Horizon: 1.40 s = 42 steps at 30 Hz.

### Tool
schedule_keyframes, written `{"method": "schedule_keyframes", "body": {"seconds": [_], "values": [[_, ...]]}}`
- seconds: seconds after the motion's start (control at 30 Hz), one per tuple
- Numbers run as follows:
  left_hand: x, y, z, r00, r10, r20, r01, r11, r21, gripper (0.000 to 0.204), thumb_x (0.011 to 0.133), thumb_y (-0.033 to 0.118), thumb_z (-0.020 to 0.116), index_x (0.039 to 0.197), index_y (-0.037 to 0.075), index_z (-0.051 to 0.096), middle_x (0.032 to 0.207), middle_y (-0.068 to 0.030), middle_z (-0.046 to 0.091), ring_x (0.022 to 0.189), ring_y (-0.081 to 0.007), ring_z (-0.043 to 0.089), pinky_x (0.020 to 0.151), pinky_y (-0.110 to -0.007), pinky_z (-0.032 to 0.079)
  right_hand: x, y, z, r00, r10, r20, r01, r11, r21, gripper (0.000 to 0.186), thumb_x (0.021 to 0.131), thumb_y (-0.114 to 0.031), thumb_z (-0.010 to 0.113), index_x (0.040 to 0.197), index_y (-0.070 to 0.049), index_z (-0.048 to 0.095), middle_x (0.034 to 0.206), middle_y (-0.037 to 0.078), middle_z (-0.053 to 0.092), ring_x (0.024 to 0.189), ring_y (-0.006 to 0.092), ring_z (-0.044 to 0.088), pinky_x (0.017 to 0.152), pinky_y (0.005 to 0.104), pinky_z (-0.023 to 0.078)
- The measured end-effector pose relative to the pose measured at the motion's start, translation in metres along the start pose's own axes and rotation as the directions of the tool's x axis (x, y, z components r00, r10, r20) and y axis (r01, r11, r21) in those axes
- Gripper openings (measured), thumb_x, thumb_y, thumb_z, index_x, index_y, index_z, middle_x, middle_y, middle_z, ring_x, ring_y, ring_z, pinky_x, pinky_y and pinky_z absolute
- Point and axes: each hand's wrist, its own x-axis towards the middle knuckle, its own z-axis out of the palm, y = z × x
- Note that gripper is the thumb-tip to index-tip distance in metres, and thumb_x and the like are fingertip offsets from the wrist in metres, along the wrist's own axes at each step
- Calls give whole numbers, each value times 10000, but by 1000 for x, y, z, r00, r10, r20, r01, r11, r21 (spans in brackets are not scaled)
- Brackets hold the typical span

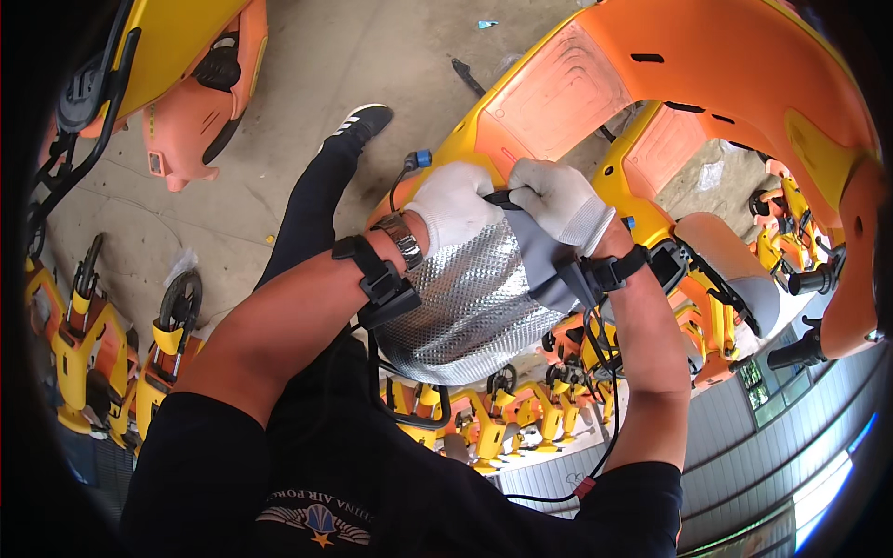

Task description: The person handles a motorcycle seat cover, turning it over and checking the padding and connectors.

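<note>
A quilted silver seat cover (465, 302) with a smooth grey panel (542, 260) lies over what looks like the seat of an orange and yellow electric scooter (558, 93). In a white glove, my left hand (456, 206) is closed on the cover's front edge. My right hand (558, 200), also gloved, closes on the same edge just beside it. A dark strip (499, 197) shows between the two hands. What lies under the fingers is hidden. A short black cable with a blue plug (419, 160) sticks up next to my left hand.
A black rear rack bar (419, 421) sits behind the seat. Another scooter's grey seat (735, 265) stands close on the right, with black handlebar grips (800, 349). Several orange and yellow scooters (493, 423) line the background. A pink-orange body part (181, 139) stands at upper left.
</note>
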Motion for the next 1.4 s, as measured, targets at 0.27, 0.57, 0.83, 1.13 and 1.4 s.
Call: {"method": "schedule_keyframes", "body": {"seconds": [0.27, 0.57, 0.83, 1.13, 1.4], "values": [[-5, -6, 12, 989, -119, -89, 71, 907, -416, 168, 712, 75, 750, 715, -41, 628, 666, -55, 624, 632, -100, 567, 580, -268, 450, 17, -9, -16, 915, 74, 397, 33, 966, -256, 252, 777, -178, 590, 996, -97, 687, 969, 159, 673, 944, 364, 632, 817, 441, 498], [-2, -11, 34, 923, 152, -352, -296, 865, -404, 130, 764, 59, 724, 786, -15, 620, 683, -76, 619, 631, -110, 565, 594, -272, 460, 2, -24, 10, 981, 41, 187, 68, 840, -538, 187, 823, -132, 557, 999, -94, 605, 949, 142, 632, 890, 343, 656, 731, 446, 531], [15, -36, 37, 942, 62, -329, -171, 934, -313, 134, 795, 30, 734, 759, 7, 608, 678, -29, 605, 622, -72, 538, 585, -249, 442, 39, 1, 15, 958, 80, 277, 51, 898, -436, 185, 812, -131, 551, 970, -98, 641, 914, 166, 678, 912, 368, 655, 767, 449, 516], [22, -60, 35, 950, 143, -276, -221, 936, -273, 160, 842, 133, 707, 811, -18, 663, 739, -104, 656, 656, -163, 619, 631, -281, 481, 65, 39, 29, 878, 43, 477, 60, 979, -197, 198, 828, -166, 551, 977, -94, 659, 918, 169, 672, 877, 354, 651, 781, 422, 507], [13, -56, 20, 966, 218, -135, -230, 970, -78, 271, 915, 265, 606, 918, 0, 665, 841, -177, 663, 788, -349, 641, 718, -370, 501, 26, 21, -49, 871, 347, 348, -381, 924, 31, 386, 892, -263, 590, 1159, 14, 625, 945, 179, 698, 892, 282, 680, 807, 349, 521]]}}
